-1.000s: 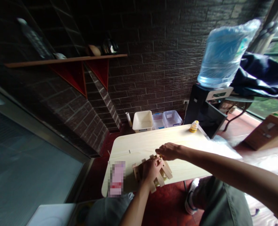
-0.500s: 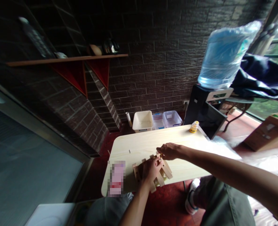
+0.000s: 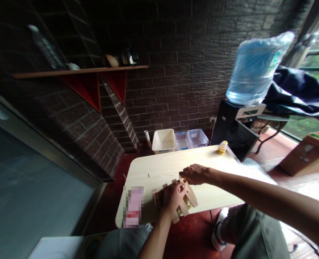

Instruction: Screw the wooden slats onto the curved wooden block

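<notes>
A small slatted wooden rack (image 3: 191,196) sits at the near edge of the pale table (image 3: 159,165), tilted at an angle. My left hand (image 3: 174,196) is wrapped over its top slats, with the thumb and fingertips near the far corner. My right hand (image 3: 194,174) is closed just beyond that corner, around a small yellowish piece (image 3: 185,180) too small to name. The fingertips of both hands almost meet there. Something yellow-green and shiny, not clear in kind, shows between the slats.
A small dark pin (image 3: 149,175) lies on the table, left of the rack. A blurred-out pink item (image 3: 133,207) lies at the left edge. A yellow-labelled bottle (image 3: 222,148) stands at the far right corner. Plastic bins (image 3: 163,141) stand behind the table; a water dispenser (image 3: 229,122) is at right.
The view has tilted slightly, so the scene sits a little lower. Both hands stay at the rack's far corner; the yellowish piece shows a bit more clearly by the right fingers.
</notes>
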Tool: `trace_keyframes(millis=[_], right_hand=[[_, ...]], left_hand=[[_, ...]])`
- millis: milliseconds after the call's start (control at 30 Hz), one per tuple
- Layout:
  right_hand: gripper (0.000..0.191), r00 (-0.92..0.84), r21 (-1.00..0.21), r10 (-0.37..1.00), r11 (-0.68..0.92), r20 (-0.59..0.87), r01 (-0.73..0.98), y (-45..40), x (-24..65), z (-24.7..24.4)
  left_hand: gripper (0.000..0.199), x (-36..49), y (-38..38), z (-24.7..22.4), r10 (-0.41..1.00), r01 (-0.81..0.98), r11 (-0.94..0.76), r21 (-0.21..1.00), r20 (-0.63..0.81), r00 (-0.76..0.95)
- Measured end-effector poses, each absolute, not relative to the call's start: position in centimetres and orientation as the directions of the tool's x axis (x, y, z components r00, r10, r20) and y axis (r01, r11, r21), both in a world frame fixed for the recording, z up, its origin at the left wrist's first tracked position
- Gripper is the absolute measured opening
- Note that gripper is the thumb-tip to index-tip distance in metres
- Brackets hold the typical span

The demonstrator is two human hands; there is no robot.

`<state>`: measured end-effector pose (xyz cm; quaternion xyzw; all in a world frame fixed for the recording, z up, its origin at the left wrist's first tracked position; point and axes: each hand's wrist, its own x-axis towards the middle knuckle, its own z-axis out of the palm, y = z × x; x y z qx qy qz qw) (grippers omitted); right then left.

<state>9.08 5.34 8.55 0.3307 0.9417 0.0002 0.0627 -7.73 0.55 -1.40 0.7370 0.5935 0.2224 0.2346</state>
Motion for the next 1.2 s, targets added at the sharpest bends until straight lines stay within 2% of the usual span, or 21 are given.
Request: trace_keyframes(millis=[100,333,567,833,1033,1200], right_hand=[[0.029,-0.772,0.037,0.623,0.781,-0.124,0.624,5.3,8.9,8.4],[0.029,-0.749,0.012,0.651,0.756,-0.121,0.655,5.9,8.6,7.3],[0.038,-0.722,0.021,0.678,0.731,-0.137,0.682,5.5,8.7,7.7],[0.033,-0.767,-0.041,0.624,0.771,-0.151,0.635,5.6,8.9,8.3],[0.03,-0.769,-0.022,0.622,0.775,-0.146,0.632,5.9,8.8,7.9],[0.03,-0.761,-0.035,0.632,0.766,-0.151,0.642,6.4,8.7,6.9]], left_hand=[[0.022,-7.9,0.7,-1.9,0.961,0.752,-0.258,0.607,0.081,0.264],[0.027,-8.0,1.1,-3.2,0.969,0.767,-0.228,0.6,0.066,0.237],[0.024,-8.1,1.4,-3.7,0.964,0.75,-0.249,0.613,0.085,0.251],[0.022,-8.0,0.9,-2.7,0.96,0.751,-0.261,0.607,0.081,0.269],[0.026,-7.8,1.1,-2.5,0.97,0.761,-0.213,0.613,0.036,0.242],[0.026,-7.9,1.3,-2.7,0.962,0.774,-0.242,0.585,0.044,0.268]])
